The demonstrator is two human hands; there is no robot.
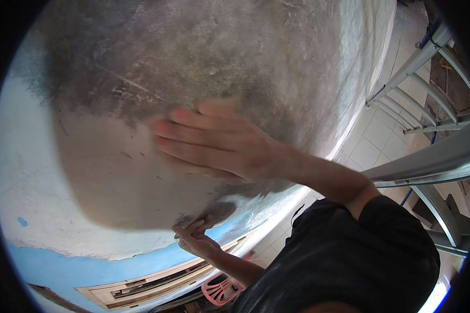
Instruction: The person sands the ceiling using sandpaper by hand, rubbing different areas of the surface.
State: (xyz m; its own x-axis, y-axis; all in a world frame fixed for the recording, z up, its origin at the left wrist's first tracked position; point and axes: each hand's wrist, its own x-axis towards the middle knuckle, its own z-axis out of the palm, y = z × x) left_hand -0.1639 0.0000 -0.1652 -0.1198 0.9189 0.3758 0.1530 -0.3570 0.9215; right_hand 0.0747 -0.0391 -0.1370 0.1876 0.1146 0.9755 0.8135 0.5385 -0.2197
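Note:
My right hand (219,143) lies flat against the patchy grey plastered wall (156,52), its back toward me and its fingers stretched out. Motion blurs the fingertips, and whatever is under the palm is hidden. Lower in view, my left hand (197,240) is close to the wall near the edge of the blue paint. Its fingers are bent together by a small dark grey patch; whether that is a held piece or shadow is unclear. A smooth pale area of plaster (120,172) lies between the hands and the wall's left side.
At right, a metal frame with curved bars (423,96) stands on the tiled floor (368,141). A broad grey metal beam (428,159) crosses nearby. A pink plastic chair (214,292) and a framed wall opening (141,289) are at the bottom.

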